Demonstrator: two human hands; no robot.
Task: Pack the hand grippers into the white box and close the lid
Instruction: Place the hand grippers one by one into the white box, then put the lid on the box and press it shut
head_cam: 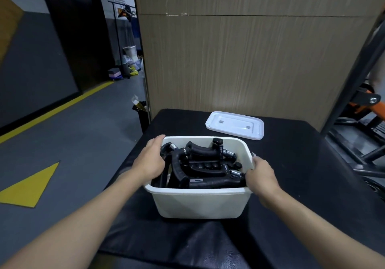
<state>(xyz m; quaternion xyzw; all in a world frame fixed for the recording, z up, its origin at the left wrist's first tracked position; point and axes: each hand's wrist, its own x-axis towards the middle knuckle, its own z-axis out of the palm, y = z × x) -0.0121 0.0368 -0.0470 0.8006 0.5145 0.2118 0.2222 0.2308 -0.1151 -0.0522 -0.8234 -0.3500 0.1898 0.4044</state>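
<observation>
From the head camera, the white box (pixel 200 203) sits near the left edge of the black worktop (pixel 302 175), its top open. A heap of black hand grippers (pixel 205 167) with steel springs fills it, some handles rising close to the rim. The left hand (pixel 150 160) lies over the box's left rim, fingers curled inward against the grippers; whether it clasps one I cannot tell. The right hand (pixel 261 176) is closed on the box's right rim. The white lid (pixel 235 125) lies flat beyond the box, toward the far edge, apart from it. A wood-grain panel (pixel 250 56) stands behind the worktop.
</observation>
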